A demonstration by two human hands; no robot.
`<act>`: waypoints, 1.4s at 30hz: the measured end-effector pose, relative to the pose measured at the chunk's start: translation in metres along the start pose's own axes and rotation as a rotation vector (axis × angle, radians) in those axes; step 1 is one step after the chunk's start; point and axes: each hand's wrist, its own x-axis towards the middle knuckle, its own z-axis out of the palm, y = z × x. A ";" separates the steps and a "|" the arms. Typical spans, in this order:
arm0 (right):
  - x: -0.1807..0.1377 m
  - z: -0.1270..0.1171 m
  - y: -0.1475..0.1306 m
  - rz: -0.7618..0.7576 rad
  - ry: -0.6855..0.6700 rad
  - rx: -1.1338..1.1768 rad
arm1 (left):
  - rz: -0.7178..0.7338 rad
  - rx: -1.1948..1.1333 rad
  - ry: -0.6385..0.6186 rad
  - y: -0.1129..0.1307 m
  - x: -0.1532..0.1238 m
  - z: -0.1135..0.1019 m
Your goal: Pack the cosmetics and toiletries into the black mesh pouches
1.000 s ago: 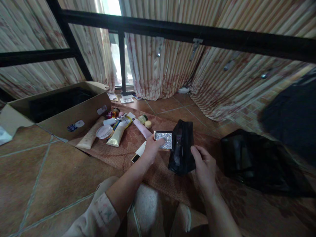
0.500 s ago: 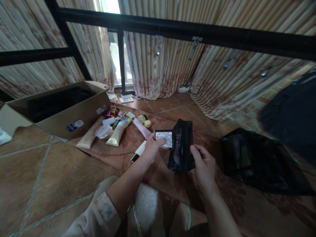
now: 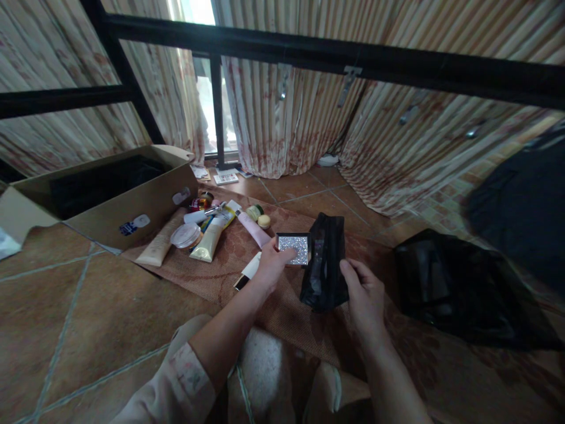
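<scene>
Between the thumb and fingers of my left hand (image 3: 272,268) is a flat square compact (image 3: 298,247) with a glittery silver face and a dark edge. Its right edge meets or overlaps the side of a black mesh pouch (image 3: 324,265). My right hand (image 3: 364,288) pinches that pouch by its right side, and something faint shows through the mesh. Beneath my left wrist lies a white tube (image 3: 251,268) with a dark, shiny cap. A pale pink tube (image 3: 253,228) rests just beyond my left hand.
On the brown mat (image 3: 212,280) at left are a beige tube (image 3: 162,238), a round clear-lidded jar (image 3: 186,235), a gold tube (image 3: 207,240) and small jars. A cardboard box (image 3: 145,206) stands behind them. At right sits a larger black mesh bag (image 3: 468,294).
The compact has tilted very slightly in my left hand. Otherwise both hands, the pouch and the items on the mat look the same.
</scene>
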 end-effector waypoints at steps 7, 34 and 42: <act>0.000 -0.001 -0.003 -0.011 -0.002 -0.031 | 0.016 0.004 0.004 0.000 0.000 0.000; 0.000 -0.001 -0.002 0.001 0.008 -0.025 | -0.036 -0.009 0.016 -0.005 0.003 -0.005; 0.000 -0.001 -0.002 -0.007 0.007 -0.035 | -0.032 -0.009 0.019 -0.004 0.003 -0.005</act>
